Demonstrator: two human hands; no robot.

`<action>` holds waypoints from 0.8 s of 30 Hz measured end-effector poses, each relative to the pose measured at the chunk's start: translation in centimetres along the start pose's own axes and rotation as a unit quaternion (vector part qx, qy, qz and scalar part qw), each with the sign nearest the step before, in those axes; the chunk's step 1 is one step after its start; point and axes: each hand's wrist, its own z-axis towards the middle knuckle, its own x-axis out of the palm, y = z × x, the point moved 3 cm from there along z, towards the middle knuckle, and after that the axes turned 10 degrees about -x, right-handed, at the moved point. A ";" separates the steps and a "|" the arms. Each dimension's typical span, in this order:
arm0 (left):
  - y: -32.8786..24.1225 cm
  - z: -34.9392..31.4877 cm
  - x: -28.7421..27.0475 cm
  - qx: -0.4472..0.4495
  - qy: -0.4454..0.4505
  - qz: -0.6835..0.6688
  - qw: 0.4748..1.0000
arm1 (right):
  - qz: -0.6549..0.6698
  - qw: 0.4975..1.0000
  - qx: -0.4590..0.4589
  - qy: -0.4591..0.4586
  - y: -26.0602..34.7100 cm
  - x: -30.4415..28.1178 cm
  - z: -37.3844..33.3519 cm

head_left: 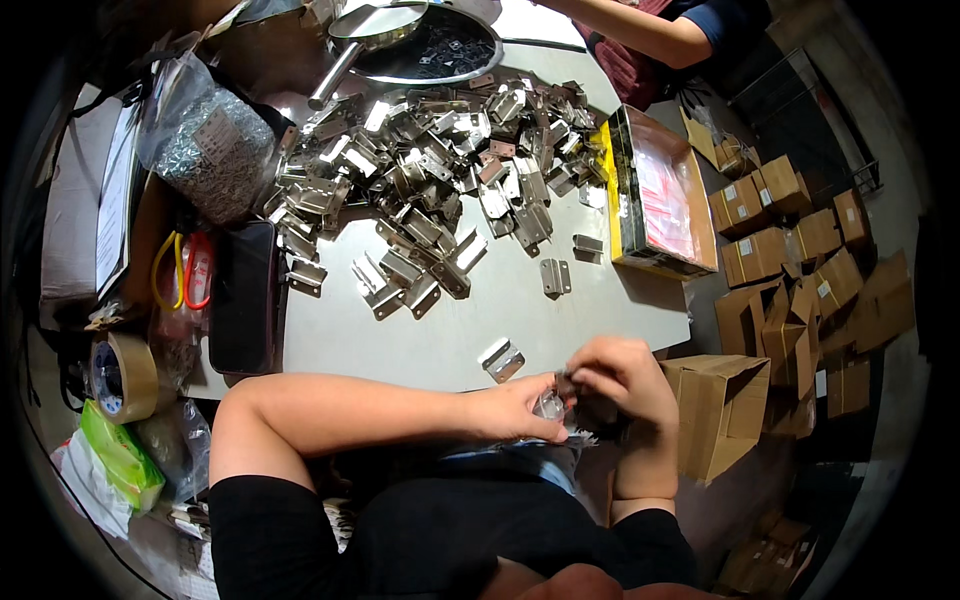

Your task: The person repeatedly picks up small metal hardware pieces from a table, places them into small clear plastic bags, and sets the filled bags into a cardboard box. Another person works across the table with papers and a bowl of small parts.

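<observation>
My left hand (515, 408) is closed round a small clear plastic bag (549, 405) at the table's near edge. Right beside it, my right hand (625, 375) has its fingers pinched together over the bag's mouth; a small dark piece seems to be between them, too blurred to name. Just beyond my left hand lies a bent metal bracket (501, 359) with holes. Two more single brackets, one of them a flat-lying bracket (555, 277), rest farther up. Behind these spreads a large heap of shiny metal brackets (430, 165).
An open box (621, 215) of small plastic bags stands at right. Left are a bag of screws (215, 150), scissors (182, 272), a black phone (243, 300) and a tape roll (122, 377). A metal pan (380, 25) sits behind; another person's arm (640, 28) reaches in. Cardboard boxes (715, 410) stand right.
</observation>
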 end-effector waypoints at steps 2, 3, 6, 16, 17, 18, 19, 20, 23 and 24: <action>-0.1 -0.1 0.1 0.000 0.011 -0.058 0.998 | 0.035 0.998 -0.044 0.031 0.4 0.3 -1.0; -0.1 -0.1 0.1 -0.003 0.017 -0.058 0.998 | 0.055 0.997 -0.053 0.031 0.8 0.4 -1.5; 0.3 0.3 0.0 0.013 0.017 -0.033 0.999 | 0.045 0.998 -0.025 0.034 2.0 1.2 -1.4; 0.7 0.5 0.1 0.013 0.037 0.039 0.998 | -0.209 0.968 -0.076 -0.113 -2.7 0.2 5.3; 0.6 0.5 0.1 0.016 0.034 0.051 0.998 | -0.231 0.964 -0.084 -0.105 -2.9 0.4 6.0; 0.6 0.4 0.1 0.020 0.032 0.062 0.997 | -0.253 0.959 -0.090 -0.096 -3.2 0.6 6.4; 0.6 0.5 0.1 0.022 0.034 0.060 0.997 | -0.274 0.952 -0.086 -0.107 -3.5 0.8 6.3; 0.7 0.6 0.1 0.023 0.037 0.059 0.997 | -0.296 0.944 -0.082 -0.118 -3.9 1.0 6.1; 0.6 0.5 0.0 0.025 0.018 0.077 0.997 | -0.339 0.923 -0.106 -0.147 -4.7 1.9 5.4; 0.5 0.5 0.0 0.024 0.012 0.090 0.996 | -0.349 0.916 -0.116 -0.158 -4.8 1.9 4.9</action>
